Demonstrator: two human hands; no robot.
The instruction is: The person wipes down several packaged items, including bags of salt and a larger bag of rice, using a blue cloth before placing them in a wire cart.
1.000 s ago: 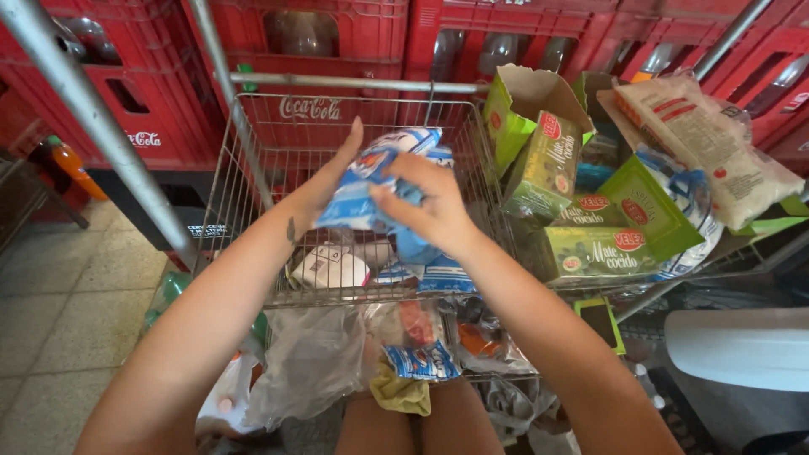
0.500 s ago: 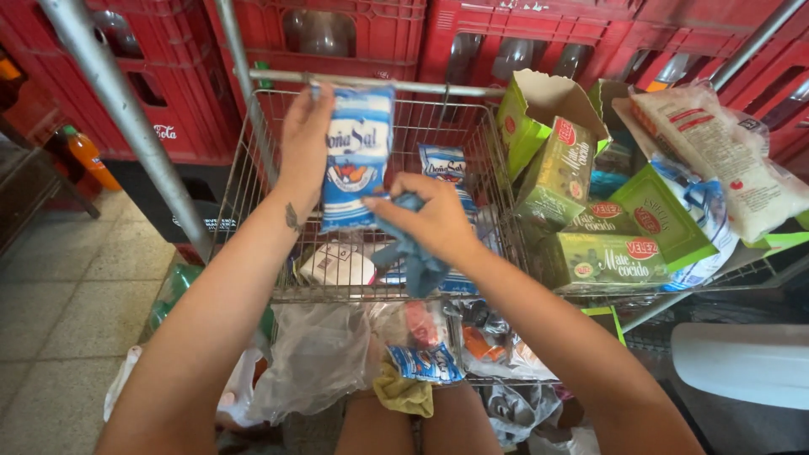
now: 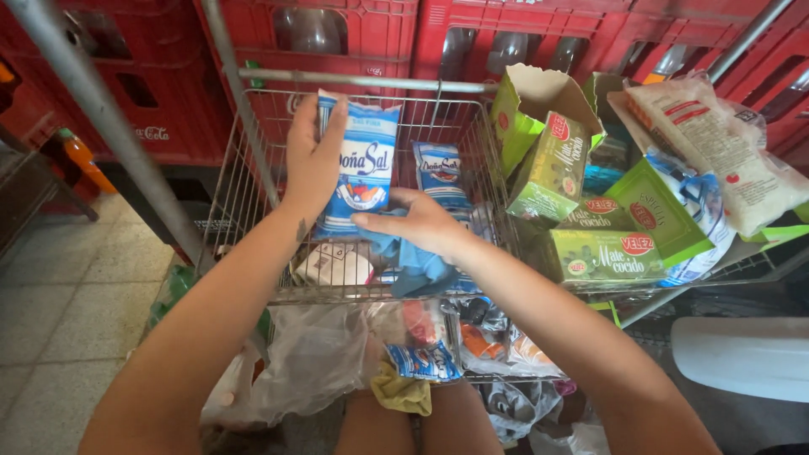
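Left hand [image 3: 313,160] grips an upright blue-and-white salt bag [image 3: 358,164] inside the wire basket [image 3: 253,202], at 11 o'clock from the right hand [image 3: 421,226]. Right hand is closed on a blue cloth [image 3: 413,265]. Second salt bag [image 3: 440,173] stands just behind it at 12 o'clock. Green boxes [image 3: 602,253] at 3 o'clock.
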